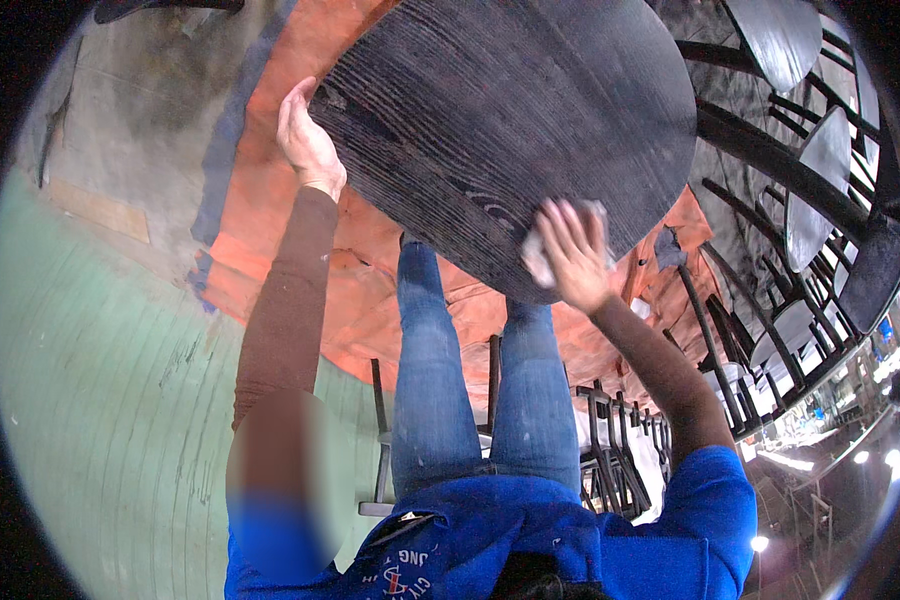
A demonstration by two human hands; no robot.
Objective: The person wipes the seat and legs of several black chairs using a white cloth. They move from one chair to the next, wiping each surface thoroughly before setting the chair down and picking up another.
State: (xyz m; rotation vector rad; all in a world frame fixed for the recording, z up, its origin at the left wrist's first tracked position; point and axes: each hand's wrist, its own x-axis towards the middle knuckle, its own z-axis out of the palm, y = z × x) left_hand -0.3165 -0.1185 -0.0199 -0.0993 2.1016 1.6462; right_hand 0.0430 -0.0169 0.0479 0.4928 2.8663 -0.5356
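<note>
A large round dark wooden tabletop [510, 120] with a strong grain fills the upper middle. My left hand [308, 140] holds its left rim, fingers lying along the edge. My right hand [575, 255] presses a white cloth [538, 262] flat against the tabletop's surface close to its near edge. The cloth is mostly hidden under my fingers. Both arms wear brown sleeves, and my legs in blue jeans [435, 380] show below the tabletop.
An orange sheet [290, 250] lies on the floor under the tabletop. Several black metal frames [760, 300] and more dark round tops [820, 180] are stacked at the right. Green painted floor [120, 400] and bare concrete [140, 110] lie at the left.
</note>
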